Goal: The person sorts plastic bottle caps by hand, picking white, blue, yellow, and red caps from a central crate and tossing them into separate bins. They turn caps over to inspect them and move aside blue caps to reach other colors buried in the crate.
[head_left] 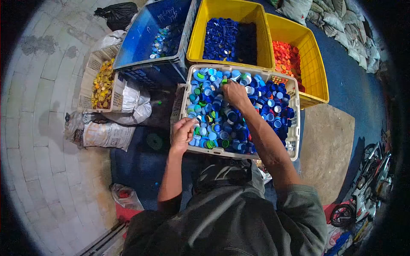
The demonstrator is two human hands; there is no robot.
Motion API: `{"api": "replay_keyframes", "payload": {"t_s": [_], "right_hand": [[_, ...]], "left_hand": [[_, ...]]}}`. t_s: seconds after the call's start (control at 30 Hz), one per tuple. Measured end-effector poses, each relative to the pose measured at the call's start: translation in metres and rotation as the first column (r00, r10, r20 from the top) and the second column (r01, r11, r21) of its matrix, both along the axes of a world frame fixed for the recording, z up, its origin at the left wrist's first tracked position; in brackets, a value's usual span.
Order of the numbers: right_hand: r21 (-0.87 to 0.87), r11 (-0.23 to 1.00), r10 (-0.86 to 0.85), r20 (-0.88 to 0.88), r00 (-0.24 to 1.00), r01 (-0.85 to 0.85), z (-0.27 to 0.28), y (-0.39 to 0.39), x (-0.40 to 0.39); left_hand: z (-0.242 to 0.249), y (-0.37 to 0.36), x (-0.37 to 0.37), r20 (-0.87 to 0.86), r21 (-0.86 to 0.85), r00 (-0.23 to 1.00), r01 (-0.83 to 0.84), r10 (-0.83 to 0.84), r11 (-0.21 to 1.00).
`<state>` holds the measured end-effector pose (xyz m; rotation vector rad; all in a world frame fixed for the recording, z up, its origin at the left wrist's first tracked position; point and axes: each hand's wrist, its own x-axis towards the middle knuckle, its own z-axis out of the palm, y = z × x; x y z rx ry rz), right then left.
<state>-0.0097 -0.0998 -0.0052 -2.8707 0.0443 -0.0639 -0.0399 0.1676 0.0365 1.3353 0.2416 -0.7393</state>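
Note:
A white plastic crate (295, 141) in front of me is filled with loose bottle caps (208, 91), mostly light and dark blue, with some green and white ones mixed in. My right hand (235, 93) reaches over the back middle of the crate. Its fingers are closed and point down among the caps, beside a green cap (224, 81); what they grip is hidden. At the crate's left edge is my left hand (183, 131), fingers curled together. Something small and whitish shows by its fingertips, too small to make out.
Behind the crate stand a blue bin (132, 47) with light blue caps, a yellow bin (194, 38) with dark blue caps and another yellow bin (314, 64) with red-orange caps. Left, a basket (92, 68) holds yellow caps above a sack (109, 135). A motorcycle (363, 192) stands right.

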Motion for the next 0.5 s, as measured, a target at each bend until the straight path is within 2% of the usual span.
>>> {"api": "replay_keyframes", "payload": {"t_s": [0.03, 0.1, 0.13, 0.23, 0.3, 0.33, 0.37, 0.4, 0.43, 0.47, 0.5], "right_hand": [[0.003, 1.0, 0.002, 0.018, 1.0, -0.002, -0.003, 0.001, -0.001], [0.008, 1.0, 0.001, 0.059, 0.998, -0.001, -0.004, 0.0, -0.001], [0.059, 0.998, -0.014, 0.074, 0.997, 0.01, -0.004, -0.001, -0.003], [0.255, 0.967, -0.05, 0.101, 0.994, 0.022, -0.003, -0.007, -0.014], [0.431, 0.902, -0.052, 0.105, 0.993, 0.002, 0.002, -0.014, -0.022], [0.498, 0.863, -0.114, 0.028, 0.993, 0.084, 0.029, -0.012, -0.035], [0.496, 0.86, -0.158, 0.04, 0.987, 0.117, 0.027, -0.014, -0.042], [0.495, 0.856, -0.201, 0.052, 0.978, 0.15, 0.027, -0.017, -0.049], [0.495, 0.85, -0.244, 0.064, 0.968, 0.182, 0.027, -0.019, -0.055], [0.503, 0.821, -0.299, -0.025, 0.954, 0.271, 0.029, -0.02, -0.061], [0.476, 0.838, -0.3, -0.01, 0.954, 0.268, 0.028, -0.02, -0.063]], "left_hand": [[-0.005, -0.004, -0.001, 0.137, 0.116, 0.987, 0.064, -0.08, 0.991], [-0.014, -0.016, -0.001, 0.371, 0.362, 0.886, 0.138, -0.279, 0.922], [-0.014, -0.02, 0.001, 0.404, 0.534, 0.827, 0.134, -0.391, 0.835], [-0.002, -0.041, 0.0, 0.408, 0.783, 0.684, 0.079, -0.605, 0.617], [-0.024, -0.046, 0.002, 0.38, 0.806, 0.682, 0.087, -0.625, 0.586], [-0.028, -0.049, 0.001, 0.36, 0.833, 0.687, 0.068, -0.631, 0.549], [-0.032, -0.052, 0.001, 0.34, 0.859, 0.692, 0.048, -0.637, 0.51], [-0.009, -0.059, -0.001, 0.263, 0.888, 0.681, 0.105, -0.683, 0.447], [-0.011, -0.061, -0.001, 0.27, 0.894, 0.677, 0.088, -0.685, 0.439], [-0.016, -0.062, -0.001, 0.277, 0.899, 0.673, 0.069, -0.686, 0.432], [-0.022, -0.062, -0.001, 0.284, 0.905, 0.668, 0.05, -0.688, 0.423]]}}
